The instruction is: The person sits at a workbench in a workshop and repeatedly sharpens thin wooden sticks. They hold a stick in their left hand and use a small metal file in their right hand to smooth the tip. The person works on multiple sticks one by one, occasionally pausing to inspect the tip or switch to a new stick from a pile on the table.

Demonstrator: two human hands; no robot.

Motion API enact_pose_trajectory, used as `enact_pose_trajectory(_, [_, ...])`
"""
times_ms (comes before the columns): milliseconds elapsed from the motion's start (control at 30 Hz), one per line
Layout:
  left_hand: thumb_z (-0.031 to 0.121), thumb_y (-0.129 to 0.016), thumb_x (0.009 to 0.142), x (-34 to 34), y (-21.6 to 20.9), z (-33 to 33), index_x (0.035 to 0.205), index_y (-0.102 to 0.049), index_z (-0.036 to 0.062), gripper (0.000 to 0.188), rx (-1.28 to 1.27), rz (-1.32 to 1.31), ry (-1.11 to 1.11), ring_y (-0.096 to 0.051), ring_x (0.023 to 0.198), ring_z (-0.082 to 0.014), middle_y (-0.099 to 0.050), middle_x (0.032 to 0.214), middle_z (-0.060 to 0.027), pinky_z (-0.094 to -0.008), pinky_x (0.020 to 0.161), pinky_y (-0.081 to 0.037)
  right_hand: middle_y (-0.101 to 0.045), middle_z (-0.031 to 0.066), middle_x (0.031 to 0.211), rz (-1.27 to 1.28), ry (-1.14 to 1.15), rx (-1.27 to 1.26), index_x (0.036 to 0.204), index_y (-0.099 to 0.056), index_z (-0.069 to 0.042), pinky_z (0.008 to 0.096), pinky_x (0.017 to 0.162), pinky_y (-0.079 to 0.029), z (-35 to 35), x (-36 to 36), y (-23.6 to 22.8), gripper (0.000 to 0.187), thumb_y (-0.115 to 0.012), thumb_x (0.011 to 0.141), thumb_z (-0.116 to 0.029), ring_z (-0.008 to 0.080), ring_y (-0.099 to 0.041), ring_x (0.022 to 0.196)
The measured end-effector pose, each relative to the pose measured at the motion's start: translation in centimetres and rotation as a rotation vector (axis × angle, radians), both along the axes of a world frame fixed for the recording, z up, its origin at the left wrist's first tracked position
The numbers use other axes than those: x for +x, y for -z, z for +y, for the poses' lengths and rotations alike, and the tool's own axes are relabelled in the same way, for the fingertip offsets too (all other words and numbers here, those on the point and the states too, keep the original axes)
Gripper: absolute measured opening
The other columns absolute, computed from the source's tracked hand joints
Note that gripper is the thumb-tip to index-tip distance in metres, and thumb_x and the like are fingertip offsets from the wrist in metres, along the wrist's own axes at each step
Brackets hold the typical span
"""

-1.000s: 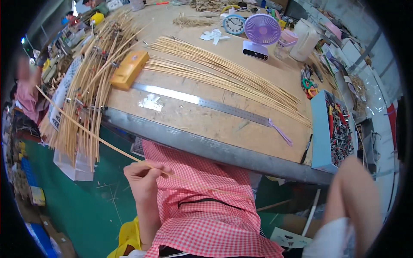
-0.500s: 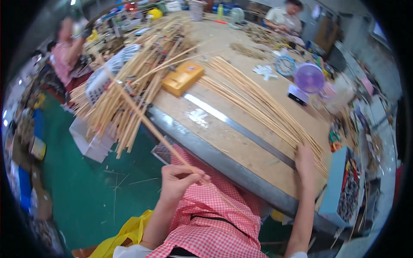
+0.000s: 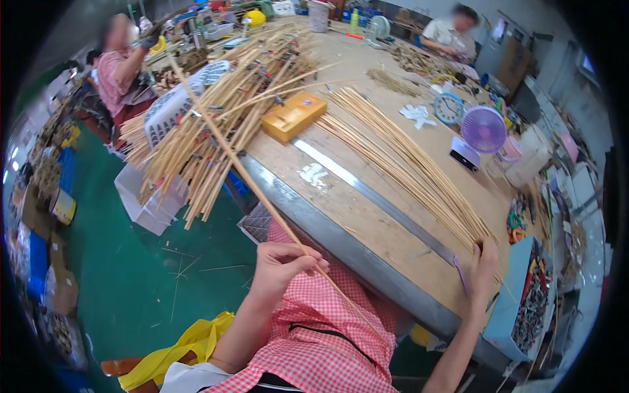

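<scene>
My left hand (image 3: 285, 265) pinches a long, thin bamboo strip (image 3: 252, 187) between thumb and fingers. The strip slants from over the pile at the upper left down across my checked apron. At the near right of the table, my right hand (image 3: 483, 268) has its fingers curled at the near ends of a row of loose bamboo strips (image 3: 406, 164). Whatever its fingertips hold, if anything, is hidden. Beside that hand, a slim purple thing (image 3: 461, 272) lies by the near end of a flat metal ruler (image 3: 373, 196).
Clamped bamboo strips (image 3: 216, 144) pile up at the left around a white basket (image 3: 171, 111). A yellow block (image 3: 293, 116) sits on the table. At the right stand a purple fan (image 3: 483, 130) and a blue box of clips (image 3: 511, 321). Two people work across the table.
My right hand has shifted slightly toward me and right, lifting off the ruler's end, and the purple thing has come into sight. My left hand still holds the strip. The view has turned slightly.
</scene>
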State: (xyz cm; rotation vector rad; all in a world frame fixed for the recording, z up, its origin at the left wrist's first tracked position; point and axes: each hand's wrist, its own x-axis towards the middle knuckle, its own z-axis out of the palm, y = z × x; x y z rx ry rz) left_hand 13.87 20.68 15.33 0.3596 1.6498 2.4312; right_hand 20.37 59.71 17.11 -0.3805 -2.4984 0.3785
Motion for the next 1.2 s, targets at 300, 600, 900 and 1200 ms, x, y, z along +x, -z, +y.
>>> enact_pose_trajectory(300, [-0.004,-0.063,0.079,-0.2,0.6,1.0,0.084,-0.067,-0.0094,0.008,0.046,-0.005,-0.038,-0.068,0.069,-0.0226,-0.068,0.076,-0.0189,-0.0272,0.058,-0.055,-0.055,0.0159,0.082,0.100,0.124,-0.016,0.089,-0.058,0.005,0.0342,0.067,-0.043,-3.3,6.9,-1.4,0.007,-0.055,0.082,0.003,0.0301,-0.055,0.075])
enact_pose_trajectory(600, [-0.002,-0.062,0.082,-0.3,0.6,0.5,0.088,-0.066,-0.0104,0.010,0.080,-0.024,-0.068,-0.069,0.072,-0.0248,-0.068,0.079,-0.0202,-0.0284,0.059,-0.056,-0.058,0.0139,0.085,0.225,-0.046,-0.219,0.089,-0.063,0.002,0.0303,0.063,-0.045,-12.5,7.2,-1.8,0.014,-0.063,0.076,0.008,0.0242,-0.058,0.073])
enact_pose_trajectory(900, [0.008,-0.065,0.085,-0.7,0.7,-0.2,0.087,-0.065,-0.0060,0.014,0.162,-0.067,-0.134,-0.069,0.073,-0.0243,-0.067,0.080,-0.0159,-0.0274,0.056,-0.056,-0.057,0.0127,0.082,0.165,-0.286,-0.452,0.089,-0.065,0.002,0.0282,0.061,-0.046,-17.9,5.4,0.1,0.019,-0.065,0.072,0.011,0.0219,-0.058,0.070])
enact_pose_trajectory(1200, [0.003,-0.064,0.084,-1.4,1.2,-0.8,0.089,-0.065,-0.0101,0.014,0.219,-0.074,-0.148,-0.068,0.072,-0.0220,-0.068,0.083,-0.0205,-0.0266,0.056,-0.054,-0.059,0.0144,0.084,0.064,-0.455,-0.538,0.091,-0.065,0.004,0.0286,0.061,-0.047,-19.7,4.3,1.2,0.019,-0.065,0.074,0.011,0.0237,-0.060,0.071])
